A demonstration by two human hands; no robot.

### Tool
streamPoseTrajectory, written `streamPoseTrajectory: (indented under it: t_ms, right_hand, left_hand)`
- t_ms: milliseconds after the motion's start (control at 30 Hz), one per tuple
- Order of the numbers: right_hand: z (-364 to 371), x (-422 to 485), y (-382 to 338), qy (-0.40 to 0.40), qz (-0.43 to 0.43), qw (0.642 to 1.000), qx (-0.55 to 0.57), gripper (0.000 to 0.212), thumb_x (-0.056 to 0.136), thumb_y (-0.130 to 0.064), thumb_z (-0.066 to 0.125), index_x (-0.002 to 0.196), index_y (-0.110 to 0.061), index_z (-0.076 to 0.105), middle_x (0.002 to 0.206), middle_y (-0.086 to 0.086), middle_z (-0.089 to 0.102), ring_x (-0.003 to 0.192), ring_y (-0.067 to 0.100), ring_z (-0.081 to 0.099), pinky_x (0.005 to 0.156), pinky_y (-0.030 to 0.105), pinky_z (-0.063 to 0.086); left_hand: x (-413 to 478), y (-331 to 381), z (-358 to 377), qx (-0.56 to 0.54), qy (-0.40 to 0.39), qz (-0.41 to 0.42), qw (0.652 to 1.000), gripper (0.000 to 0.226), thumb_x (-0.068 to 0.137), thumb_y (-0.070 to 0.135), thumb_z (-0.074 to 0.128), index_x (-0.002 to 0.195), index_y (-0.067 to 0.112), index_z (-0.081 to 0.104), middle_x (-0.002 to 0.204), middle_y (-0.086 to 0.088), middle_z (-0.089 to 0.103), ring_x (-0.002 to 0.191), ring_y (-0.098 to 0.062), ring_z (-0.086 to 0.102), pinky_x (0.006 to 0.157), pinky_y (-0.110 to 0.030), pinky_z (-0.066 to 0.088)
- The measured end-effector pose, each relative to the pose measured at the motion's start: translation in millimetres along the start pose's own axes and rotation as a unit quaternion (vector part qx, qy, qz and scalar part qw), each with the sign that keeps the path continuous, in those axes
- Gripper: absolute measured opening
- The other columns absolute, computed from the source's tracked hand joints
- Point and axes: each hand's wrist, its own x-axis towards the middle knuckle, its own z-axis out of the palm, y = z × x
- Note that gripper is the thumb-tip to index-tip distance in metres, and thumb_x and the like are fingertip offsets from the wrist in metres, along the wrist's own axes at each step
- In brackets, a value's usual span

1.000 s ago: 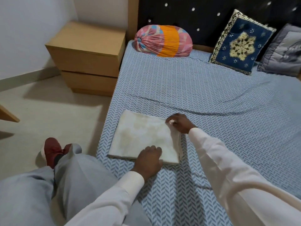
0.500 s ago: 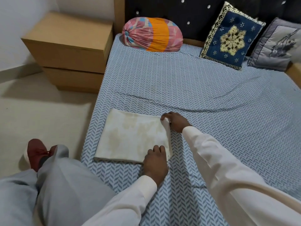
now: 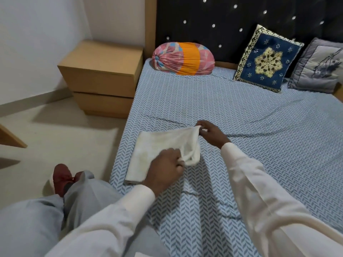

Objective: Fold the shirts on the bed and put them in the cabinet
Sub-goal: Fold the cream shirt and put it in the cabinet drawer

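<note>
A cream folded shirt [image 3: 157,147] lies near the left edge of the bed [image 3: 241,112], on the blue chevron sheet. My left hand [image 3: 165,169] grips the shirt's near right corner. My right hand [image 3: 209,134] pinches its far right corner. The right edge of the shirt is lifted off the sheet and curls between both hands, while its left part still lies flat. A wooden two-drawer cabinet [image 3: 104,78] stands on the floor at the bed's left side, by the headboard.
A pink and orange bolster [image 3: 183,58], a blue embroidered cushion [image 3: 267,60] and a grey cushion [image 3: 319,67] lean at the dark headboard. My grey-trousered legs and a red shoe [image 3: 61,179] are at the bed's left edge. A wooden corner [image 3: 9,138] juts in at far left.
Both hands have closed on the shirt's right corners and raised that edge off the sheet; earlier it lay flat under them. The view has shifted slightly.
</note>
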Motion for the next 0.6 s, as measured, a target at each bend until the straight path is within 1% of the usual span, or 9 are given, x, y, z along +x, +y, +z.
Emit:
streamPoseTrajectory:
  t_ms: [67, 133, 200, 233, 267, 333, 367, 467, 600]
  right_hand:
    - [-21, -11, -24, 0.041, -0.043, 0.998, 0.036, 0.025, 0.091, -0.012, 0.064, 0.116, -0.014, 0.067, 0.115, -0.004, 0.065, 0.111, 0.019, 0.062, 0.098, 0.036, 0.048]
    - [-47, -26, -53, 0.044, -0.077, 0.996, 0.033, 0.033, 0.084, -0.02, 0.064, 0.116, -0.016, 0.069, 0.114, -0.002, 0.068, 0.107, 0.015, 0.063, 0.093, 0.033, 0.05]
    - [-73, -47, -84, 0.015, -0.107, 0.993, 0.049, 0.029, 0.079, -0.021, 0.063, 0.105, -0.012, 0.071, 0.097, 0.005, 0.07, 0.089, 0.014, 0.063, 0.078, 0.033, 0.048]
    - [-84, -60, -98, -0.01, -0.127, 0.99, 0.065, 0.023, 0.079, -0.018, 0.062, 0.098, -0.008, 0.068, 0.087, 0.01, 0.065, 0.08, 0.015, 0.058, 0.071, 0.033, 0.043]
    - [-93, -75, -111, -0.035, -0.143, 0.986, 0.082, 0.018, 0.08, -0.014, 0.062, 0.093, -0.003, 0.065, 0.08, 0.014, 0.06, 0.075, 0.016, 0.052, 0.067, 0.032, 0.038]
    - [-108, -104, -131, -0.083, -0.168, 0.975, 0.117, 0.013, 0.081, -0.006, 0.062, 0.089, 0.003, 0.061, 0.076, 0.011, 0.054, 0.073, 0.016, 0.048, 0.062, 0.03, 0.034]
    - [-113, -116, -137, -0.1, -0.177, 0.971, 0.129, 0.011, 0.081, -0.005, 0.063, 0.087, 0.005, 0.061, 0.075, 0.01, 0.053, 0.071, 0.018, 0.047, 0.06, 0.029, 0.034]
    - [-119, -142, -144, -0.137, -0.163, 0.961, 0.174, 0.01, 0.081, -0.004, 0.061, 0.082, 0.006, 0.057, 0.072, 0.013, 0.046, 0.067, 0.019, 0.04, 0.055, 0.028, 0.028]
    - [-101, -136, -120, -0.154, -0.061, 0.967, 0.192, 0.012, 0.076, -0.009, 0.06, 0.076, 0.001, 0.055, 0.071, 0.012, 0.041, 0.068, 0.024, 0.035, 0.057, 0.033, 0.025]
  left_hand:
    - [-2, -8, -47, -0.063, 0.006, -0.011, 0.998, 0.017, 0.069, 0.033, 0.063, 0.076, 0.019, 0.056, 0.074, 0.004, 0.056, 0.072, -0.015, 0.054, 0.065, -0.034, 0.046]
    - [-6, -13, -92, -0.108, 0.027, -0.03, 0.993, 0.018, 0.065, 0.034, 0.064, 0.076, 0.02, 0.06, 0.07, 0.007, 0.059, 0.065, -0.007, 0.054, 0.063, -0.028, 0.044]
    - [-14, -16, -128, -0.166, 0.027, -0.059, 0.984, 0.013, 0.069, 0.024, 0.069, 0.08, 0.017, 0.066, 0.069, 0.01, 0.061, 0.061, -0.004, 0.05, 0.06, -0.025, 0.041]
    - [-17, -15, -142, -0.203, 0.015, -0.069, 0.977, 0.012, 0.073, 0.016, 0.071, 0.084, 0.014, 0.069, 0.07, 0.01, 0.061, 0.062, -0.004, 0.05, 0.06, -0.024, 0.04]
    - [-20, -14, -156, -0.235, 0.004, -0.069, 0.97, 0.012, 0.076, 0.007, 0.073, 0.088, 0.009, 0.07, 0.072, 0.008, 0.063, 0.064, -0.003, 0.05, 0.06, -0.02, 0.04]
    - [-28, -11, -176, -0.296, -0.007, -0.058, 0.953, 0.013, 0.082, -0.006, 0.071, 0.094, -0.003, 0.069, 0.074, 0.004, 0.066, 0.063, 0.0, 0.052, 0.058, -0.014, 0.041]
    - [-31, -11, -184, -0.318, -0.012, -0.051, 0.947, 0.014, 0.083, -0.004, 0.071, 0.097, -0.004, 0.069, 0.077, 0.001, 0.067, 0.062, 0.0, 0.051, 0.056, -0.013, 0.04]
    - [-33, -10, -193, -0.35, -0.04, -0.047, 0.935, 0.033, 0.077, 0.017, 0.074, 0.104, -0.002, 0.071, 0.085, -0.012, 0.065, 0.065, -0.013, 0.043, 0.053, -0.021, 0.036]
    - [-19, -21, -169, -0.346, -0.091, -0.122, 0.926, 0.031, 0.071, 0.027, 0.073, 0.096, 0.01, 0.076, 0.082, -0.005, 0.064, 0.069, -0.012, 0.045, 0.056, -0.022, 0.035]
